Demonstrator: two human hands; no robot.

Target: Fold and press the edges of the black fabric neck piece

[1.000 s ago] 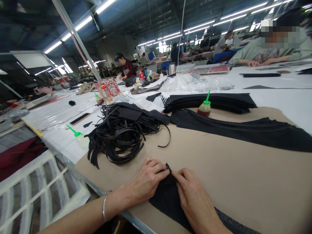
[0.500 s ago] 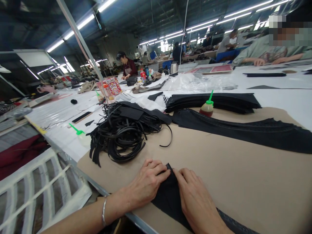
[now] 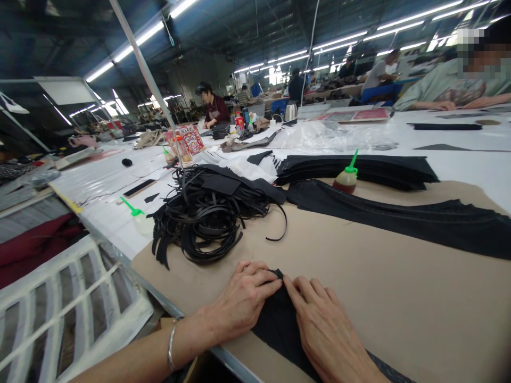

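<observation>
Bending over the near edge of the bench, someone has both hands at the far tip of a narrow black piece point(image 3: 279, 322), which lies on a tan sheet point(image 3: 383, 276) and runs back beneath the right wrist. The left hand point(image 3: 245, 298) has thumb and forefinger close together on that tip, holding its left side, the other fingers curled in behind. Facing it, the right hand point(image 3: 331, 324) keeps its fingers narrow, the forefinger's end touching the same tip; its thumb is mostly tucked from my sight, so whether it pinches or only presses I cannot tell. (A silver bangle point(image 3: 171, 348) circles the left wrist.)

Just beyond the hands sits a tangled heap of black strips point(image 3: 211, 213), one loose end curling out over the tan sheet. Farther off, a long black panel point(image 3: 399, 215) lies across the sheet, with a thick stack of black pieces point(image 3: 359, 169) behind it and a green-spouted bottle point(image 3: 345, 180) upright between them. Another bottle point(image 3: 139, 219) stands left of the heap, on the white table cover point(image 3: 471, 165). Across the table, a co-worker in a pale sleeve point(image 3: 419, 88) works with both hands low.
</observation>
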